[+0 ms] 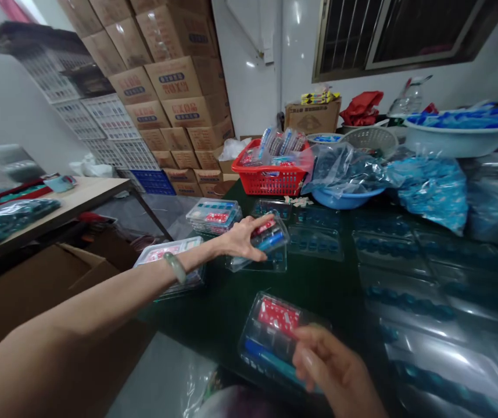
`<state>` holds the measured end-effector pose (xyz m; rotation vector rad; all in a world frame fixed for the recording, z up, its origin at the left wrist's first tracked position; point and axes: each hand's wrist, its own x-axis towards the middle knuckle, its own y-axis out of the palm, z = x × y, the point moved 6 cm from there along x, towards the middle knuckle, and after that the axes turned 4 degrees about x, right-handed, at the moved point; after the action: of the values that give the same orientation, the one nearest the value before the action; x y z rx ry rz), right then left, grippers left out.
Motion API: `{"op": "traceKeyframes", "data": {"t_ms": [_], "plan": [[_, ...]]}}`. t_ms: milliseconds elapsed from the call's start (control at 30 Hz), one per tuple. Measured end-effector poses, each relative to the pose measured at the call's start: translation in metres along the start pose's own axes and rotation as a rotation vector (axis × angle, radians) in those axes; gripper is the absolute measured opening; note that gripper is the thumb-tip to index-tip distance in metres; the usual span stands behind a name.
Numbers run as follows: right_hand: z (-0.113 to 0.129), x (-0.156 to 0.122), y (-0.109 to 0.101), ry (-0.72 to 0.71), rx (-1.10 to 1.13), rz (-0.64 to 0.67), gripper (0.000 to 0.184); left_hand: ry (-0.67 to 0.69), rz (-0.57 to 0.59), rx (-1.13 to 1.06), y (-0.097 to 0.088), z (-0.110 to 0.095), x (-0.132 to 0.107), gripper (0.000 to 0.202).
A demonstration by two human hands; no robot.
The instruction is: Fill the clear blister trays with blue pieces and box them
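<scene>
My left arm stretches across the dark green table, with a pale green bangle on the wrist. My left hand lies over a clear plastic blister pack holding red and blue items, its fingers curled across the lid. Near the table's front edge, my right hand touches the right side of a second clear pack with a red card and a blue item inside. Two more stacked clear packs sit beyond and under my left forearm.
A red plastic basket of packs stands behind my hands, beside a blue bowl and a bulging blue bag. Flat plastic trays with blue contents cover the table's right side. Cardboard cartons are stacked at the back left.
</scene>
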<state>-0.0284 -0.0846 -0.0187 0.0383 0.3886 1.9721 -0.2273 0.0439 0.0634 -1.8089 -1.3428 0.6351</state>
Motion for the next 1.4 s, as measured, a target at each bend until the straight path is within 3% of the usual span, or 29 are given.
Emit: {"op": "traceKeyframes", "data": {"t_ms": [133,233,367,533,767,967,1133,1267,1333,1400], "plan": [[-0.005,-0.003,-0.006,0.016,-0.001,-0.010,0.029,0.058,0.162,0.493,0.028,0.008,0.013,0.098],[-0.008,-0.005,-0.011,0.032,-0.019,-0.020,0.027,0.105,0.261,0.647,0.041,0.016,0.014,0.098],[-0.012,-0.005,-0.017,0.070,-0.018,-0.038,0.028,0.119,0.293,0.679,0.045,0.024,0.014,0.096],[-0.011,-0.002,-0.019,0.096,-0.030,0.039,0.026,0.087,0.314,0.715,0.045,0.026,0.018,0.099],[-0.007,-0.001,-0.027,0.133,-0.062,-0.035,0.023,0.199,0.471,0.602,0.046,0.019,0.027,0.092],[-0.011,0.000,-0.027,0.176,-0.087,-0.065,0.023,0.269,0.459,0.609,0.055,0.036,0.021,0.096],[-0.007,-0.001,-0.026,0.146,-0.136,-0.066,0.025,0.301,0.373,0.607,0.060,0.038,0.017,0.099],[0.012,0.024,-0.027,0.067,-0.212,-0.089,0.028,0.269,0.381,0.617,0.061,0.036,0.014,0.098],[0.023,0.051,-0.029,0.038,-0.217,-0.130,0.030,0.249,0.413,0.626,0.062,0.034,0.012,0.103],[0.025,0.083,-0.028,0.110,-0.225,-0.156,0.028,0.227,0.428,0.637,0.060,0.033,0.012,0.109]]}}
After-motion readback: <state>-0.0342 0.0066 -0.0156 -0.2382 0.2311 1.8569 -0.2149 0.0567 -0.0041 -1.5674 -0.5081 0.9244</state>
